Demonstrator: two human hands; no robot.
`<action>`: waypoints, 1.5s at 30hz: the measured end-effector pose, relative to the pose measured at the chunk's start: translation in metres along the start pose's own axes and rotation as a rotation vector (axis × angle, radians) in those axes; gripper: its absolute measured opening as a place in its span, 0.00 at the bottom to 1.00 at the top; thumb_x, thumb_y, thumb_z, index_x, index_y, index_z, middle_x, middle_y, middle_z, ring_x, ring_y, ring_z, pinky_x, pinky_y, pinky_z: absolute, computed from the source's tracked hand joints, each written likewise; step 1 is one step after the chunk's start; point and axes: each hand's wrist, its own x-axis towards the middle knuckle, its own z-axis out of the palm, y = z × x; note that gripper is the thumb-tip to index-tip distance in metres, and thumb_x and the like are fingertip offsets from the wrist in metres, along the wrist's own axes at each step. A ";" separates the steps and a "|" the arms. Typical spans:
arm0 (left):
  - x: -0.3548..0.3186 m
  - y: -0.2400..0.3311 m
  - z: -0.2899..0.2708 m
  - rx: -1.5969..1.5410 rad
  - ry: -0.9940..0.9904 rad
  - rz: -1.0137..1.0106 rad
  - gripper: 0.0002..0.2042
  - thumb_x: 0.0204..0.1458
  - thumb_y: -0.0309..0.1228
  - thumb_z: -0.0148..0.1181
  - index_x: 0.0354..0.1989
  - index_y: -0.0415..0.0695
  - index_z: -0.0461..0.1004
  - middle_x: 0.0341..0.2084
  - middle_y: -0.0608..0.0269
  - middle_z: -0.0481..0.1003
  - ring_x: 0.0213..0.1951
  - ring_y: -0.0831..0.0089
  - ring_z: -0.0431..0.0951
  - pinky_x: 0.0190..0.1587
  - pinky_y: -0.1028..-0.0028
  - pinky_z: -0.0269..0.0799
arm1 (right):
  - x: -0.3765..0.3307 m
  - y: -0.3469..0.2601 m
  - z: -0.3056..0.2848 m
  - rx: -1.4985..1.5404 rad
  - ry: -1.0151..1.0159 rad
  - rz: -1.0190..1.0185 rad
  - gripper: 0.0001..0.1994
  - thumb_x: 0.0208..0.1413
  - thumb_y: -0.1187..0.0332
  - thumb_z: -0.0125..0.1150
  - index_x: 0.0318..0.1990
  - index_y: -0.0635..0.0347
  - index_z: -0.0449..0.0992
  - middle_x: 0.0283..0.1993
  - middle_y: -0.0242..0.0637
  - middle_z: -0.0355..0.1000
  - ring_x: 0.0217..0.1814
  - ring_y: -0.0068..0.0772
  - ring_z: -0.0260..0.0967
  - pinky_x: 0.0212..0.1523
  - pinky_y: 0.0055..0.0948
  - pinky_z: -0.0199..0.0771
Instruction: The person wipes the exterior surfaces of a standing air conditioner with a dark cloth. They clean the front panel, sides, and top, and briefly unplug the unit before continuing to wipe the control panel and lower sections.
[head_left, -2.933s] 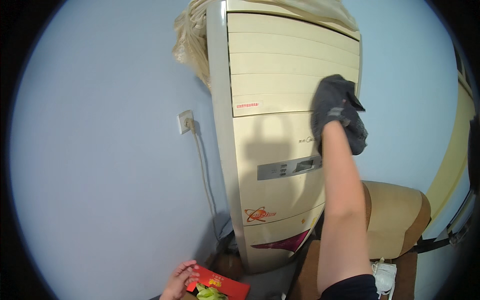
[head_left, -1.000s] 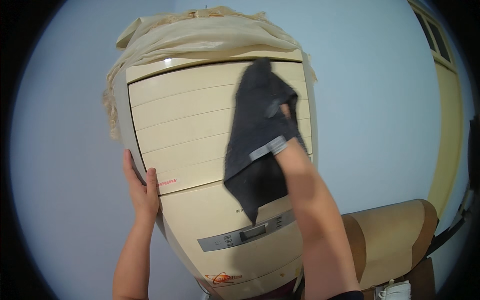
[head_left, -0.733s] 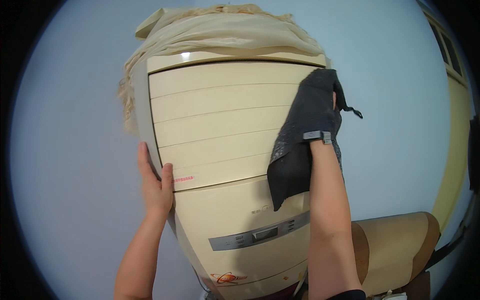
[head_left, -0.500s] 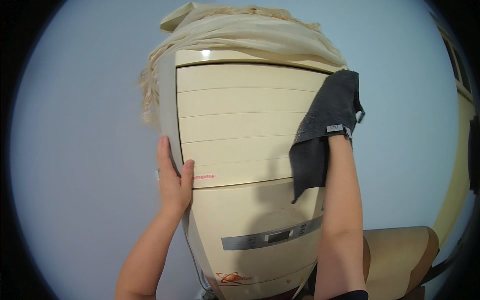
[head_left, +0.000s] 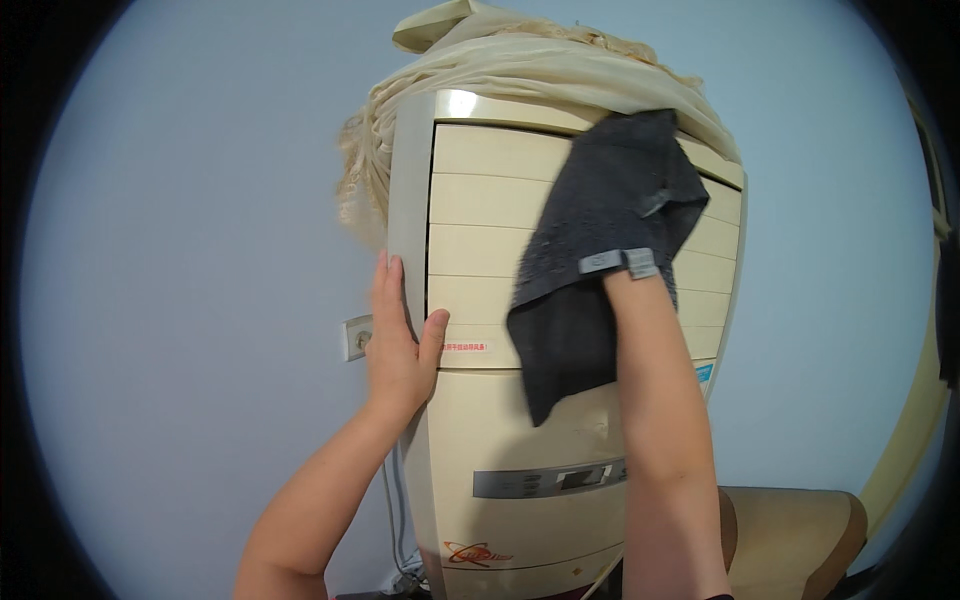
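A tall cream floor-standing air conditioner point(head_left: 480, 250) with horizontal louvres stands in front of me. My left hand point(head_left: 404, 350) rests on its left edge, fingers stretched along the grey side and thumb on the front. A dark grey cloth point(head_left: 590, 215) with small light tags lies against the upper louvred panel. It covers my right hand point(head_left: 630, 288), of which only the wrist end shows; the fingers are hidden, and the cloth hangs down from it in a pointed corner. Below is a grey control strip point(head_left: 520, 484) with a small display, partly behind my right forearm.
A cream fabric cover with a fringe point(head_left: 530, 65) is bunched on top of the unit. A wall socket point(head_left: 358, 338) sits behind my left wrist, and cables point(head_left: 394, 500) run down beside the unit. At lower right is a beige padded seat with brown edging point(head_left: 790, 530).
My right hand has moved the cloth leftward, from the panel's right edge to nearer its middle. The left hand stays on the left edge. The view has shifted, placing the unit farther right.
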 end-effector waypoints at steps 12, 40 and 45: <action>-0.009 -0.033 0.015 0.125 -0.130 0.041 0.40 0.47 0.29 0.62 0.69 0.45 0.47 0.68 0.50 0.51 0.62 0.50 0.63 0.58 0.63 0.65 | -0.006 -0.099 -0.041 0.368 -0.846 -0.299 0.29 0.58 0.59 0.51 0.66 0.53 0.56 0.67 0.51 0.54 0.68 0.56 0.52 0.66 0.43 0.55; 0.000 0.001 0.009 -0.143 0.008 -0.021 0.33 0.60 0.37 0.51 0.68 0.37 0.45 0.68 0.46 0.47 0.69 0.52 0.50 0.68 0.62 0.48 | -0.132 0.234 0.008 0.877 -0.190 0.632 0.23 0.65 0.65 0.45 0.65 0.60 0.57 0.54 0.47 0.67 0.54 0.44 0.66 0.54 0.35 0.67; 0.003 0.004 0.009 -0.122 0.017 0.001 0.33 0.59 0.38 0.52 0.68 0.39 0.46 0.68 0.46 0.48 0.68 0.51 0.50 0.66 0.61 0.50 | -0.157 0.220 -0.005 1.013 -0.258 0.781 0.21 0.65 0.65 0.45 0.64 0.60 0.58 0.52 0.44 0.68 0.52 0.39 0.66 0.53 0.32 0.67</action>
